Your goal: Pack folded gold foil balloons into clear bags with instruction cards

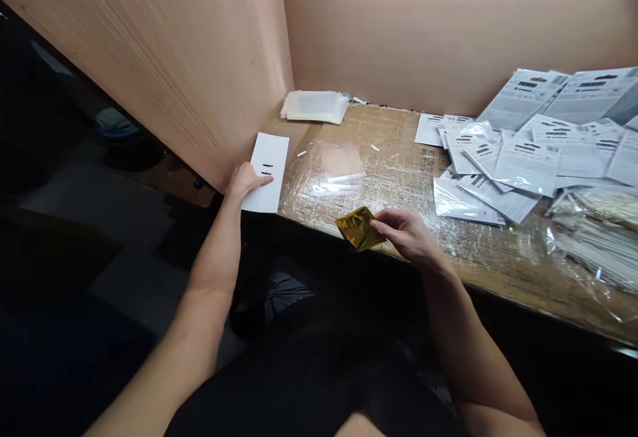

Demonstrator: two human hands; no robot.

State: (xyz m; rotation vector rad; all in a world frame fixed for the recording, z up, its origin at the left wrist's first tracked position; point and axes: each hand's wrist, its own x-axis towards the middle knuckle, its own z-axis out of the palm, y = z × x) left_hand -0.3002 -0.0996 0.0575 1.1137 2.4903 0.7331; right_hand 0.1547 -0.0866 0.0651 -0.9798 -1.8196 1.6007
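At the left end of the table my left hand (245, 179) is on a white card (269, 151) with dark-edged hanging slots. Its thumb presses flat across the card near the slots; the other fingers are mostly hidden at the card's left side. My right hand (409, 234) pinches a small, shiny gold foil packet (359, 228) between thumb and fingers, above the table's front edge. Just beyond the packet, a clear plastic bag (339, 165) lies flat on the tabletop.
A stack of clear plastic sleeves (316, 106) sits in the back corner. Several bagged white cards (526, 161) are heaped at the right, beside a plastic bag of thin white sticks (598, 241). Wooden panels (448, 32) enclose the taped cardboard tabletop (393, 138) at the back and left.
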